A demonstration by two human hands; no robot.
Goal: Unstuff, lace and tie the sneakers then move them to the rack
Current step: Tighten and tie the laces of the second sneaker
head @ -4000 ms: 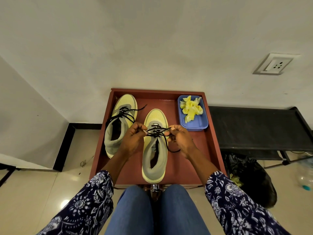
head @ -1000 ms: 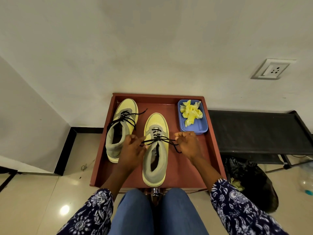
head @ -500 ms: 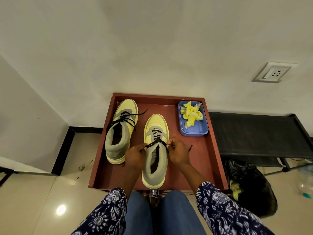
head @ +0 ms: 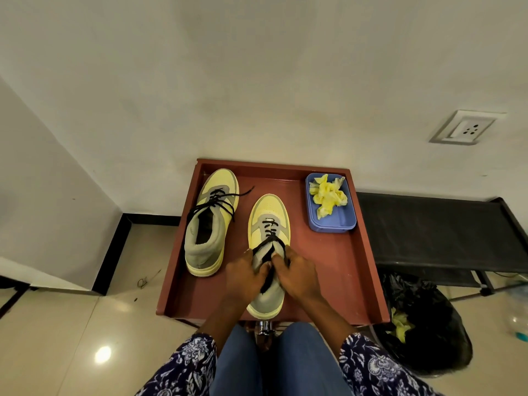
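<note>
Two yellow and grey sneakers stand toe-away on a red-brown tray (head: 354, 270). The left sneaker (head: 210, 221) has loose black laces trailing off to its right. The right sneaker (head: 268, 238) is laced with a black lace (head: 270, 237) over its tongue. My left hand (head: 245, 277) and my right hand (head: 297, 275) sit close together over this shoe's opening, each pinching a lace end at the collar. The hands hide the shoe's opening and the lace ends.
A blue tub (head: 331, 217) with crumpled yellow paper sits at the tray's far right. A low black rack (head: 440, 232) stands to the right along the wall. Below it lies a black bag (head: 423, 321) with more yellow paper. My knees touch the tray's near edge.
My hands held the lace ends spread apart over the right sneaker's tongue, then drew together and toward me. They now meet over the shoe's collar. The left sneaker has not moved.
</note>
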